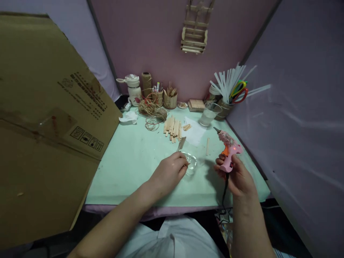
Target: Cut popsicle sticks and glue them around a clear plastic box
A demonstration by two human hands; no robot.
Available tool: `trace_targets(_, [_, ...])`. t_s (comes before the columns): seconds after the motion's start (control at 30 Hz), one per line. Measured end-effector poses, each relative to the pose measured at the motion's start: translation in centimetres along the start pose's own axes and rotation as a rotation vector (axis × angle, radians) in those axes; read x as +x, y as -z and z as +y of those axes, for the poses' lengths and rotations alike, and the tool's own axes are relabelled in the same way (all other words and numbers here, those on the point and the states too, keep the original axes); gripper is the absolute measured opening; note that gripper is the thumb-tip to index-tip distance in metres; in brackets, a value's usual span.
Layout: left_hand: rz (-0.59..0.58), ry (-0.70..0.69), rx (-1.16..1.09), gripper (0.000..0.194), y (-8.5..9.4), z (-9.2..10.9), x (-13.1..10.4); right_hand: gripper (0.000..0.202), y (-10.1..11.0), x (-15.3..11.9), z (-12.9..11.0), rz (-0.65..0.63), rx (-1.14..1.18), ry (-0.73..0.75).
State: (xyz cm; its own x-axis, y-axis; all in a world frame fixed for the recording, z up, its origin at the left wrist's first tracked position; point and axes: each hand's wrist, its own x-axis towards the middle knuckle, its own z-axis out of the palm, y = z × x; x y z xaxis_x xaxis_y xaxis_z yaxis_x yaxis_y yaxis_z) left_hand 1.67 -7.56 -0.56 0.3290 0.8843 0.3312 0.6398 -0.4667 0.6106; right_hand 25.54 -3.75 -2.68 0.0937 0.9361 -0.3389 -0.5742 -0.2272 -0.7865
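Right fingers around pink glue gun; left fingers at clear dish.

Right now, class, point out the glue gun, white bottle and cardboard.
Glue gun [227,164]: head view, on its pink handle.
White bottle [134,94]: head view, on its body.
Cardboard [51,86]: head view, on its printed side.

The left hand hides part of the clear dish and its own fingertips' grip. The glue gun covers some right-hand fingers. The picture's edges crop the cardboard, its small lettering unreadable, and the wooden frame.
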Motion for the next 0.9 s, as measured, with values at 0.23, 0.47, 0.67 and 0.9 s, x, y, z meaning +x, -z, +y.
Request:
trace_targets(0.23, [0.299,0.272,0.163,0.014,0.9,-0.2,-0.9,0.044,-2.6,-2.1,0.4,0.021,-0.135,0.232])
trace_targets(0.47, [0.427,0.172,0.122,0.015,-1.1,-0.9,-0.9,0.035,-3.5,-3.1,1.5,-0.138,-0.180,0.226])
trace_targets(0.67, [0.526,0.179,-0.194,0.013,0.5,-0.3,-4.5,0.033,-3.4,-3.6,2.2,-0.243,-0.229,0.226])
trace_targets(0.9, [0.737,0.553,-0.646,0.024,1.5,-4.9,-6.3,0.028,-2.8,-4.5,3.9,-0.410,-0.495,0.155])
